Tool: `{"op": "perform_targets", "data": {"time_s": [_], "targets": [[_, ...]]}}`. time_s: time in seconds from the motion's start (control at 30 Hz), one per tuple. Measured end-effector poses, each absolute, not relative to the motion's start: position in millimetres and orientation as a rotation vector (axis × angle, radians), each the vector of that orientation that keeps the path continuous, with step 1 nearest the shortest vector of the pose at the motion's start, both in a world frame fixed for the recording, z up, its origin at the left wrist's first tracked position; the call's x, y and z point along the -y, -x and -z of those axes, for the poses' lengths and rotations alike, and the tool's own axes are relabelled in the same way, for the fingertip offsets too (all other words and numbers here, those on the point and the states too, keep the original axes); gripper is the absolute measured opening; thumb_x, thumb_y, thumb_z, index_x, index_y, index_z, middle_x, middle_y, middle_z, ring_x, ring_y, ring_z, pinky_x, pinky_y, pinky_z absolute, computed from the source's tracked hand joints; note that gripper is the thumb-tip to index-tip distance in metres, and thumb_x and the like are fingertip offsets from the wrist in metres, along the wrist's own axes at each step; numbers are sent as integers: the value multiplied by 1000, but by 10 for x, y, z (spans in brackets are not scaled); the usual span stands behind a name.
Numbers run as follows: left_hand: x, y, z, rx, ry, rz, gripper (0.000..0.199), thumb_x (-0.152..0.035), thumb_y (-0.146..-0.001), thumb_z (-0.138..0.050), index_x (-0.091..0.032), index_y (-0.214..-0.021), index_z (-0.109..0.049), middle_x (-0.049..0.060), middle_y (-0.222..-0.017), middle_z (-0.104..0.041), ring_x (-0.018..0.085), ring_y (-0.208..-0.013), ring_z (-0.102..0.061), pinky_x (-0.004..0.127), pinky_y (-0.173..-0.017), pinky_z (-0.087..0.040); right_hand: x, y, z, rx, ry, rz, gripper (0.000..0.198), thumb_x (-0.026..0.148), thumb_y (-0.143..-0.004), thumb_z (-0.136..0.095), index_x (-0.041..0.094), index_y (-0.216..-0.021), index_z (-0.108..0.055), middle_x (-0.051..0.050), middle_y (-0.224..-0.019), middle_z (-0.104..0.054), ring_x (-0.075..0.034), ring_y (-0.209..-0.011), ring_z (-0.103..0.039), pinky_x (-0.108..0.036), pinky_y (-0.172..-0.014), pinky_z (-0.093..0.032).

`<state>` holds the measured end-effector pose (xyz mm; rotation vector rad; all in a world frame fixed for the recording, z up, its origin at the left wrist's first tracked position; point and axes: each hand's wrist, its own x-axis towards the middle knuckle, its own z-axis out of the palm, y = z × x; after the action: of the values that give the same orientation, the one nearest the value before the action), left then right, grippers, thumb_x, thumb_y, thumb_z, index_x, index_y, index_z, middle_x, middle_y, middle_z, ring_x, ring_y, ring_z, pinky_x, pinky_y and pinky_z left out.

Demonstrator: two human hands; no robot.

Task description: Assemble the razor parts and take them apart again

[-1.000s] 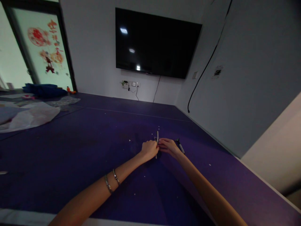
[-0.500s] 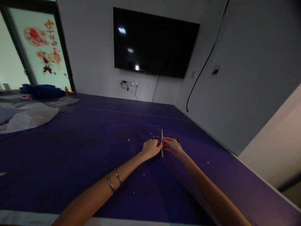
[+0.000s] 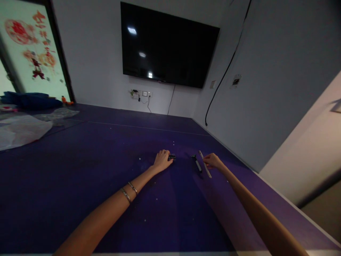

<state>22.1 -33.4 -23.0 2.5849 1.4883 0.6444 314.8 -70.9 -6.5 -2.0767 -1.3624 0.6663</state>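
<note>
My left hand [image 3: 162, 160] is closed at the left end of a small dark rectangular piece [image 3: 172, 156], low over the purple surface. Thumb and fingers appear to grip it, though its left part is hidden. To the right, my right hand [image 3: 213, 161] pinches a thin, pale, flat stick [image 3: 207, 170], which slants with its top end to the left. Between the hands lies a razor-like tool [image 3: 197, 164] with a dark head and a grey-and-black handle. It is just left of the stick, apart from both hands.
The wide purple tabletop [image 3: 106, 153] carries small white scraps. Clear plastic sheeting [image 3: 23, 129] and a dark blue bundle [image 3: 32, 100] lie at far left, near a small orange item [image 3: 66, 101]. A television [image 3: 167, 46] hangs on the wall behind; a black cable [image 3: 223, 76] dangles at right.
My hands have moved apart from where they met. The right hand has carried the pale stick to the right; the left stays by the dark piece. The razor-like tool now shows more fully.
</note>
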Motion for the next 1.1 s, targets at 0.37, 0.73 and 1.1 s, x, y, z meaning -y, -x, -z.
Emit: {"op": "perform_targets", "data": {"time_s": [0.37,0.73,1.1], "targets": [[140,-243,390,-1358,-2641,-499,47,-35,-77,-48,-17,-120,-40,13,-131,-44,27,-120,-40,44,-95,-33,692,-3075,25,1444,2258,-654,11,12,-58,-58,14,-48,-61,-1,-39,-55,-13,-39,-56,-18,-40,-44],[104,-269,323,-1332,-2620,-453,36,-30,-79,-46,-18,-112,-46,11,-114,-56,25,-109,-50,43,-92,-35,671,-3078,65,1484,2288,-566,8,10,-57,-60,13,-49,-62,-5,-45,-61,-14,-40,-58,-19,-39,-45],[-8,-322,281,-1341,-2593,-442,37,-24,-74,-53,-20,-111,-47,9,-117,-53,24,-109,-48,38,-89,-38,713,-3079,-65,1690,2225,-266,18,19,-67,-54,12,-67,-71,-7,-56,-64,-17,-53,-62,-21,-46,-41]]}}
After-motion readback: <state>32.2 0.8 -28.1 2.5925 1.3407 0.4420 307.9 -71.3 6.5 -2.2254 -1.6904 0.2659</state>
